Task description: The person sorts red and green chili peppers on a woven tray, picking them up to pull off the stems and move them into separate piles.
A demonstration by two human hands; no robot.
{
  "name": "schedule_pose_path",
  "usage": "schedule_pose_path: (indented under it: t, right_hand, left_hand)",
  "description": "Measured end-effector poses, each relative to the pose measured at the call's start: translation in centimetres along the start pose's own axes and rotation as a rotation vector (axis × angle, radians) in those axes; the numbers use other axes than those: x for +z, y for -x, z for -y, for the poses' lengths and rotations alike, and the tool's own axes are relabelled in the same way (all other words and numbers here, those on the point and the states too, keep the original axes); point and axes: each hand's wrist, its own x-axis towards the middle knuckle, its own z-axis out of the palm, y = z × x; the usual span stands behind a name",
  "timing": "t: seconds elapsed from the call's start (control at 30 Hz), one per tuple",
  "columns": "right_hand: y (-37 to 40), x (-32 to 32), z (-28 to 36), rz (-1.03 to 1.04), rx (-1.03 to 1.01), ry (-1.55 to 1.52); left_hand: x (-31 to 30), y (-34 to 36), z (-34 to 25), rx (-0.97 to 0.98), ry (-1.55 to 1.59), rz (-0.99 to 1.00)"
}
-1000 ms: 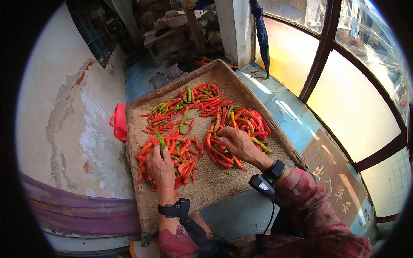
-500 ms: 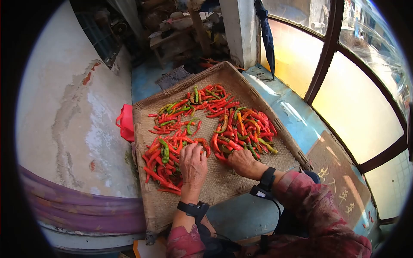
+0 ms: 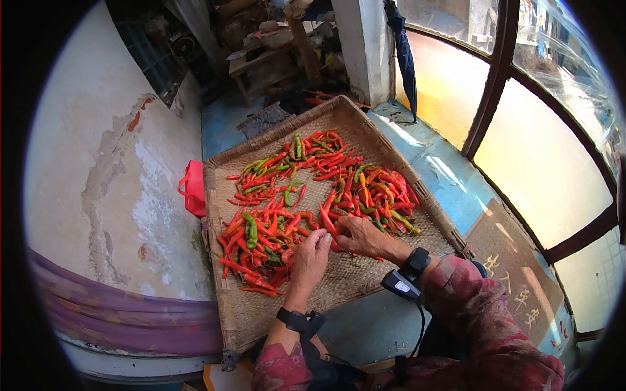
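Observation:
A shallow woven tray (image 3: pixel 345 296) holds red, orange and green chili peppers in loose heaps. My right hand (image 3: pixel 366 237) is closed at the near edge of the right heap (image 3: pixel 385 195), with a red chili pepper (image 3: pixel 328 223) at its fingertips. Close beside it, my left hand (image 3: pixel 309 262) has its thumb and fingers pinched together near that pepper's lower end. Whatever lies in the left fingers is hidden. To the left of my left hand spreads another heap of mostly red peppers (image 3: pixel 251 244); a third heap (image 3: pixel 306 155) lies toward the tray's far side.
A red bag (image 3: pixel 193 188) stands between the tray and the peeling wall (image 3: pixel 111 195). A dark folded umbrella (image 3: pixel 405 62) hangs by the pillar. Framed window panes (image 3: pixel 541 169) line the right side, above a brown mat (image 3: pixel 515 274). A cluttered wooden stand (image 3: pixel 264 62) is at the back.
My left hand has moved right and down from the left heap toward my right hand. My right hand has shifted slightly left, and a red pepper now shows at its fingertips.

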Motion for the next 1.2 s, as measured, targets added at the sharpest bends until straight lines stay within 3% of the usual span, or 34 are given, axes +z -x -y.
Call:
schedule_pose_path:
  t: [0.13, 0.27, 0.33, 0.37, 0.43, 0.6, 0.67, 0.73, 0.87, 0.93, 1.0, 1.07, 1.2]
  right_hand:
    - [0.4, 0.4, 0.4, 0.009, -0.147, -0.111]
    - [0.2, 0.2, 0.6, 0.037, -0.110, -0.144]
    - [0.2, -0.1, 0.5, 0.054, -0.145, 0.178]
    - [0.3, -0.2, 0.5, 0.056, -0.143, 0.175]
    - [0.6, -0.2, 0.5, -0.035, -0.049, 0.574]
    - [0.2, 1.3, -2.0, -0.007, -0.069, 0.740]
    - [0.2, 1.4, -2.0, 0.025, -0.064, 0.796]
    - [0.3, 1.3, -1.1, 0.034, -0.059, 0.832]
    - [-0.4, 1.7, -1.3, 0.045, -0.060, 0.861]
    - [-0.6, 1.8, -1.3, 0.069, -0.069, 0.855]
    - [-0.7, 2.1, -1.6, 0.088, -0.075, 0.851]
    - [-0.7, 2.7, -2.2, 0.020, -0.084, 0.784]
    - [-0.6, 1.2, -0.6, 0.007, -0.022, 0.639]
  left_hand:
    - [0.5, -0.2, 0.0, -0.042, 0.054, 0.019]
    - [0.1, -0.6, 0.3, -0.122, 0.218, -0.059]
    - [-1.2, -1.1, 0.7, -0.158, 0.233, -0.103]
    - [-2.3, -1.4, 0.8, -0.155, 0.204, -0.209]
    - [-4.4, -1.8, 1.6, -0.146, 0.147, -0.391]
    - [-8.8, -2.2, 7.0, -0.140, 0.025, -0.590]
    - [-9.3, -1.9, 7.7, -0.043, -0.120, -0.744]
    - [-9.4, -1.6, 7.0, -0.095, -0.098, -0.712]
    - [-7.8, -0.8, 3.3, -0.017, -0.080, -0.522]
    - [-7.0, -0.4, 1.7, 0.024, -0.315, -0.420]
    - [-5.8, -0.3, 0.4, -0.003, -0.291, -0.402]
    - [-4.8, -0.4, 0.6, 0.290, -0.555, -0.497]
    - [-3.9, -0.4, 0.2, 0.257, -0.531, -0.421]
